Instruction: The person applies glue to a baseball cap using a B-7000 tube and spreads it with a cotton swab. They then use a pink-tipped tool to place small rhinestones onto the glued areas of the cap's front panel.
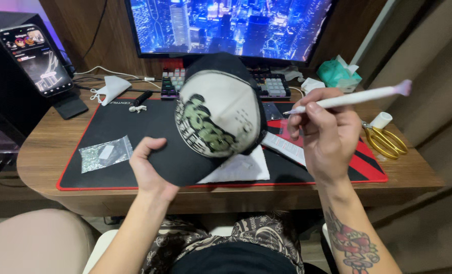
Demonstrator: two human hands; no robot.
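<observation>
Up front, a cap [218, 114] fills the middle of the view: a stiff cream front panel with a green-and-black printed design, black fabric sides and a black curved brim. The left hand [147, 167] holds it by the brim, thumb on top and fingers hidden under it, clamped on the brim edge, so the cap stands tilted above the desk with its front panel facing the camera. The forearm comes up from the lower left, wrist bent back.

The right hand [327, 134] pinches a thin white pen-like tool [352, 97] between thumb and fingers; its fine tip points left toward the cap, just beside it, and its pale pink end sticks out to the upper right. A tattoo shows on that forearm.

Below the cap lies a black mat [109, 122] with a red edge, smooth and flat, on a rounded wooden desk [43, 147]. A white cloth or sheet [241, 170] lies on the mat under the cap. To the left, a clear plastic bag [105, 153] holds small glittery bits and 1 pale block. Gold scissors [385, 141] lie at the right edge of the desk, near a small white cylinder [382, 120]. Behind stand a keyboard [274, 85] with pale keys, a monitor [231, 25] showing a blue city scene, and a phone [35, 58] propped on a stand at the left.
</observation>
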